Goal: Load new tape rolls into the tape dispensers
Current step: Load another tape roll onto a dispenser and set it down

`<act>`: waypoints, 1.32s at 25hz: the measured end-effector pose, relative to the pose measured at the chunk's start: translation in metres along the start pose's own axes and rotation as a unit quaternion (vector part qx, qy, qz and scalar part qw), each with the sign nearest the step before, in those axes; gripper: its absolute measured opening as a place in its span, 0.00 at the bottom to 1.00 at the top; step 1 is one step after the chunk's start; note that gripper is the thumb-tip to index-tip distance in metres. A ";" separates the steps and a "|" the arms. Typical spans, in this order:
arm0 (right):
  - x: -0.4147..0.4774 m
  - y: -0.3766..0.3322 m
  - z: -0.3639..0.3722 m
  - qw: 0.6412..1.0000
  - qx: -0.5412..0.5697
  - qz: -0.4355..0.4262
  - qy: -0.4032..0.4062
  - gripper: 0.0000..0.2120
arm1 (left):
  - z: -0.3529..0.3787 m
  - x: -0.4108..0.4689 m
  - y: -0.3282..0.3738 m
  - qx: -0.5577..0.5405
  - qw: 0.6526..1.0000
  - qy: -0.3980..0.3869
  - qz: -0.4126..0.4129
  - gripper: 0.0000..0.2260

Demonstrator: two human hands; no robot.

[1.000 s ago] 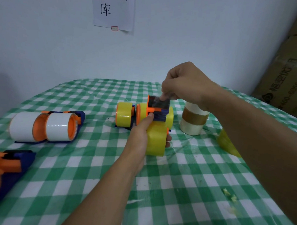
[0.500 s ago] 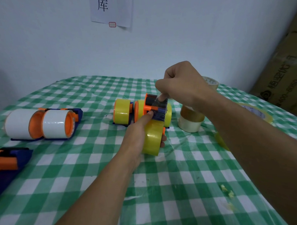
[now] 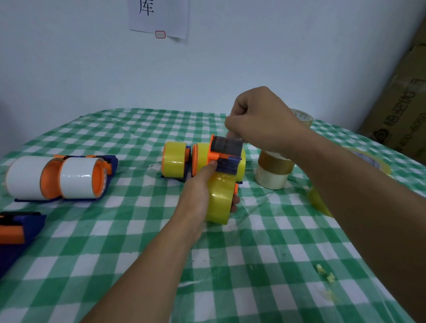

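Observation:
My left hand [image 3: 200,191] grips a blue and orange tape dispenser [image 3: 225,158] loaded with a yellow tape roll [image 3: 219,200], held just above the checked table. My left thumb presses on the dispenser's blue front part. Above it, my right hand [image 3: 259,122] pinches the clear free end of the tape [image 3: 234,138] at the dispenser's top. Just behind stand two more dispensers with yellow rolls [image 3: 174,159].
Two dispensers with white rolls [image 3: 59,177] lie at the left. An empty blue and orange dispenser [image 3: 12,231] sits at the left edge. Stacked brown and clear rolls [image 3: 273,171] stand at the right, a loose yellow roll [image 3: 318,200] near my right forearm. Cardboard boxes [image 3: 405,114] stand far right.
My right hand has shifted slightly left and up with the tape end. My left hand keeps hold of the dispenser, almost unmoved.

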State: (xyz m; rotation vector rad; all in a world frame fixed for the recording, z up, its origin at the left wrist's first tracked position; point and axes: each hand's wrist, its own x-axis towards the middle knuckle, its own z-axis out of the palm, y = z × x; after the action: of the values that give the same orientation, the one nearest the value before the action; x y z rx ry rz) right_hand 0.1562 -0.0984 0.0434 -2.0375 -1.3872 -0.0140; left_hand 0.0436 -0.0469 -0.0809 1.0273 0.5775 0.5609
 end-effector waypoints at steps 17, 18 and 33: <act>0.006 -0.001 -0.004 0.997 -0.064 -0.022 -0.033 0.08 | 0.002 0.001 -0.003 0.055 0.998 0.003 0.025 0.15; 0.006 -0.001 -0.003 0.996 -0.075 -0.023 -0.032 0.08 | 0.002 0.001 -0.003 0.055 0.998 0.003 0.026 0.15; 0.007 0.002 0.001 0.994 -0.080 -0.048 -0.061 0.16 | 0.001 0.005 -0.006 0.051 0.999 0.012 0.013 0.19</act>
State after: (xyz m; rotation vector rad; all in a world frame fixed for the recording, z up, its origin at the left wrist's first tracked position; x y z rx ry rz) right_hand 0.1611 -0.0923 0.0441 -2.1300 -1.6055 -0.0433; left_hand 0.0490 -0.0461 -0.0865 1.1265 0.6198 0.5725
